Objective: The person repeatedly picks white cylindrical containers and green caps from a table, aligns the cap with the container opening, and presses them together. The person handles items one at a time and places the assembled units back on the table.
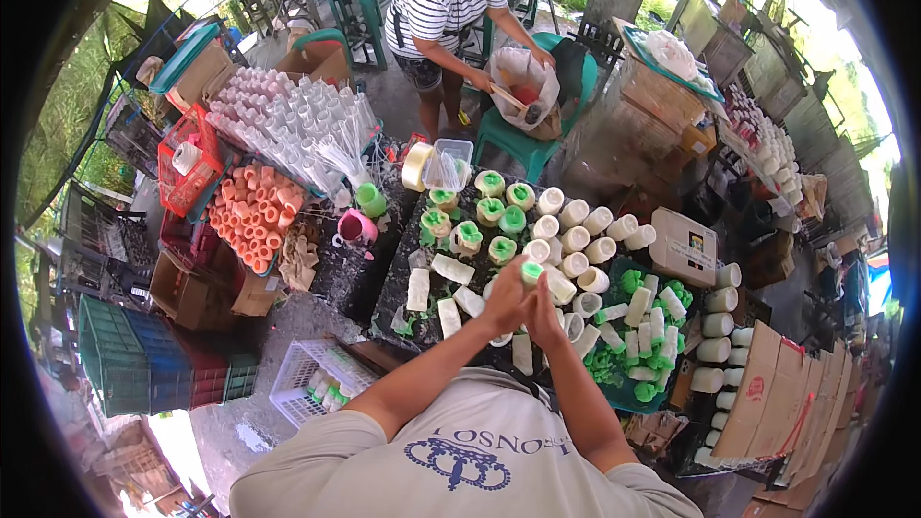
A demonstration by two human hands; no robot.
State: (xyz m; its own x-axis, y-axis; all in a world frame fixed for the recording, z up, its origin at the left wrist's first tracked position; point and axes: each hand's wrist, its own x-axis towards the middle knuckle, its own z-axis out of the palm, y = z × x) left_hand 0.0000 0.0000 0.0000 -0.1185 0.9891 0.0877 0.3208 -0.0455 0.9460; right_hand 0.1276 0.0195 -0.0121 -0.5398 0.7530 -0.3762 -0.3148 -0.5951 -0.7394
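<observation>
A small cylinder, its exposed end glossy green (532, 271), sits at the fingertips of the left hand (506, 307) and right hand (548, 318), both closed around it, neither clearly nearer; fingers hide its long axis. Beyond the hands stand chalky white cylinders (576, 239), some ragged-topped in green (502, 249); rightward, a dark green tray (628, 401); beneath, the black, stained worktop (422, 254).
</observation>
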